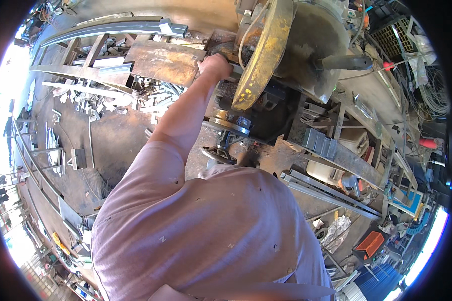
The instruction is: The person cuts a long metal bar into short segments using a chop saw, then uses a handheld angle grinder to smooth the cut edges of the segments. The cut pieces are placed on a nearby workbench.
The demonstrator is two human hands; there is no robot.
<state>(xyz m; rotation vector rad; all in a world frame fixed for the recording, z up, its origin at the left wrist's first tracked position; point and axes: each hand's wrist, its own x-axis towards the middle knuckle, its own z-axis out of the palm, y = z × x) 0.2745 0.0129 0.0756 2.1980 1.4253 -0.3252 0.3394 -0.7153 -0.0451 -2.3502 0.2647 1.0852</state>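
My left arm reaches up and forward to the base of a cut-off saw with a worn yellow blade guard [263,57]. There my left hand [216,66] is closed over a light grey metal piece [234,72], just left of the guard. Its fingertips are mostly hidden beneath the hand. Nearer to me sits the saw's clamp, with a round handwheel [219,154] on its screw. A dark handle [344,62] sticks out to the right of the guard, and no hand shows on it. My right hand does not appear.
A rusty metal plate [163,61] lies left of my hand, beside heaped metal offcuts [158,95]. Long steel profiles [110,32] stretch across the far left. To the right stand a metal frame bearing short cut pieces [319,143], long bars [331,193] and an orange box [370,244].
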